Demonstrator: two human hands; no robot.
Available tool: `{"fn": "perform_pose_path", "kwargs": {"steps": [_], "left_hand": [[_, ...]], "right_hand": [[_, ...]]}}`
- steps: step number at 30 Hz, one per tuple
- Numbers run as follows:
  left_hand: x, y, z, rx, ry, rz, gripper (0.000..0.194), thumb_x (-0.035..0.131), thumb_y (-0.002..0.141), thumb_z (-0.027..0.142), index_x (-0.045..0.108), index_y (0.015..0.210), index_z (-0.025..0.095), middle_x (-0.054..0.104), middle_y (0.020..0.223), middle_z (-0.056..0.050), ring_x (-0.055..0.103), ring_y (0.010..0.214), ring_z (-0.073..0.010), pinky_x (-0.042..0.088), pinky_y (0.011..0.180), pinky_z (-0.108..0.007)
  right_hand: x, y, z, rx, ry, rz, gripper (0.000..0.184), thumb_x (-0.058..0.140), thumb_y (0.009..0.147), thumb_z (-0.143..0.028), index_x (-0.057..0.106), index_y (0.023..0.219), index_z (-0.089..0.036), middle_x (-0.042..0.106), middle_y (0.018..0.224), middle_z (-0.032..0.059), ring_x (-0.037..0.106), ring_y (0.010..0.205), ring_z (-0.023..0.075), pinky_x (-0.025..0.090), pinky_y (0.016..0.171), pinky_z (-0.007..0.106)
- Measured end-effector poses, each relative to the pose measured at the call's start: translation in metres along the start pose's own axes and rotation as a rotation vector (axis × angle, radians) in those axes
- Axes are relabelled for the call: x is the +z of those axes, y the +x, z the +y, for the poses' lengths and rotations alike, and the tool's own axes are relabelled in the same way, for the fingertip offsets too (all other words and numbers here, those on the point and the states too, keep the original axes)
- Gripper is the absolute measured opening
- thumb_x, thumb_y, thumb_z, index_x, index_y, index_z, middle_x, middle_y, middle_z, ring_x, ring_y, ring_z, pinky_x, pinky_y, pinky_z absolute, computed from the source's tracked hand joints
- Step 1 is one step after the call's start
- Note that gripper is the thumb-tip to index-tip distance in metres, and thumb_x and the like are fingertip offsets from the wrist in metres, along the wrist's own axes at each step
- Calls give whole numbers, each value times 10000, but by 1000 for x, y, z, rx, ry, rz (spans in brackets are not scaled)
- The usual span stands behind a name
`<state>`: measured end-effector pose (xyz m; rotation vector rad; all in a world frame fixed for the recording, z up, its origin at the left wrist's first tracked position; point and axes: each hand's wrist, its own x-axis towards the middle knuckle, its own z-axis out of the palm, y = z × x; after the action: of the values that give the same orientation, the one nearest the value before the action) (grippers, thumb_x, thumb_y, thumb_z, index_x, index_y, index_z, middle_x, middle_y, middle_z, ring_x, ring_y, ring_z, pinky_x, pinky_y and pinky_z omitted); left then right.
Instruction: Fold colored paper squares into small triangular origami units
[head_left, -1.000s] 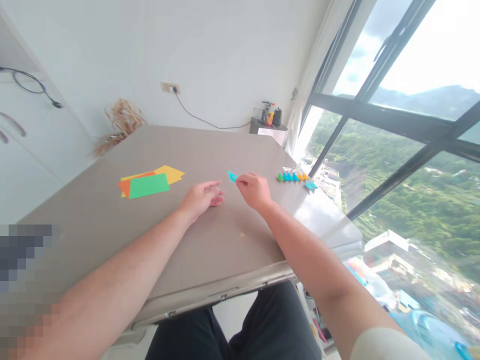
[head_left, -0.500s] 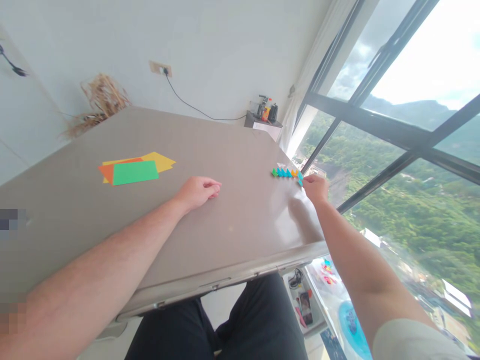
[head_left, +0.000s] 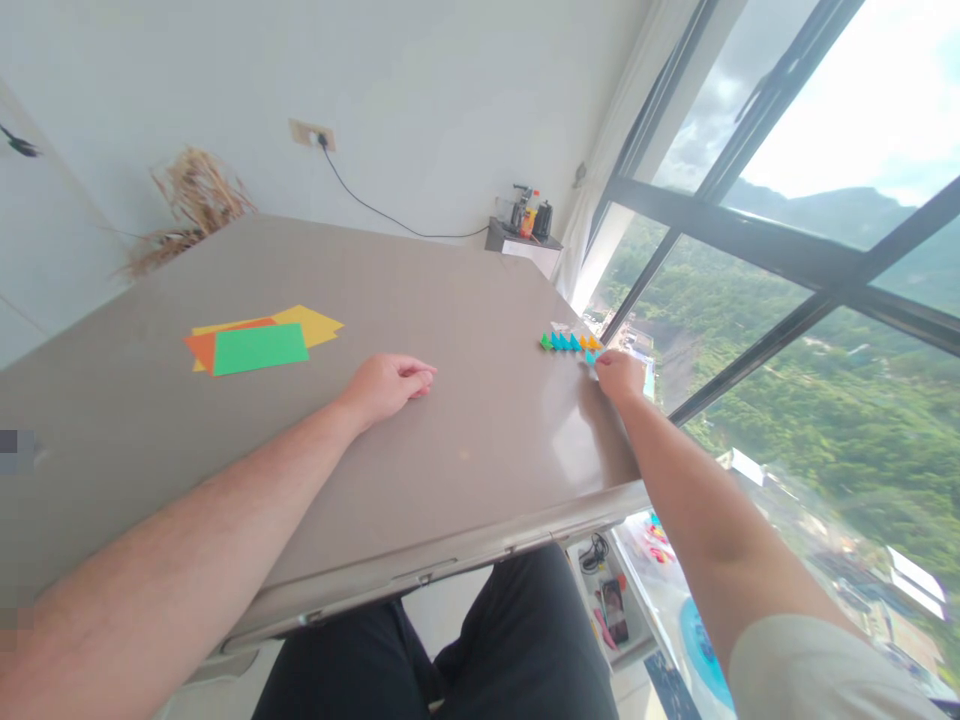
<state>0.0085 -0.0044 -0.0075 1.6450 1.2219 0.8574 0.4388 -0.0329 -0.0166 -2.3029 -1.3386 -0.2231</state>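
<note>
My right hand (head_left: 619, 374) is at the table's right edge by the window, its fingertips pinched on a small blue folded paper piece (head_left: 590, 357). Just beyond it stands a row of small folded paper pieces (head_left: 566, 342), green at the left end, then blue, then orange. My left hand (head_left: 391, 386) rests on the tabletop with its fingers curled together, and nothing shows in it. To its left lie overlapping paper sheets: a green sheet (head_left: 261, 349) on top, with an orange sheet (head_left: 201, 349) and yellow sheets (head_left: 315, 322) under it.
The grey-brown table (head_left: 480, 420) reaches towards the wall. A power cord (head_left: 367, 205) runs from the wall outlet to a small cabinet (head_left: 523, 240) holding a kettle and bottle. The large window (head_left: 750, 270) borders the right side. Below the table edge is an open drawer (head_left: 622, 630).
My right hand has moved slightly left and in with the blue piece, which now sits lower in front of the row's right end. My left hand stays on the table; the view has shifted a little.
</note>
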Motion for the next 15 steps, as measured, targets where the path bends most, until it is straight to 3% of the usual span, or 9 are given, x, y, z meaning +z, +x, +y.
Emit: {"fn": "perform_pose_path", "kwargs": {"steps": [15], "left_hand": [[0, 1, -3, 2, -6, -7, 333, 732, 699, 428, 791, 939, 204, 783, 811, -67, 751, 816, -238, 568, 810, -342]], "right_hand": [[0, -4, -4, -63, -64, -10, 317, 515, 828, -182, 806, 956, -197, 724, 1006, 106, 635, 912, 219, 447, 777, 309]]}}
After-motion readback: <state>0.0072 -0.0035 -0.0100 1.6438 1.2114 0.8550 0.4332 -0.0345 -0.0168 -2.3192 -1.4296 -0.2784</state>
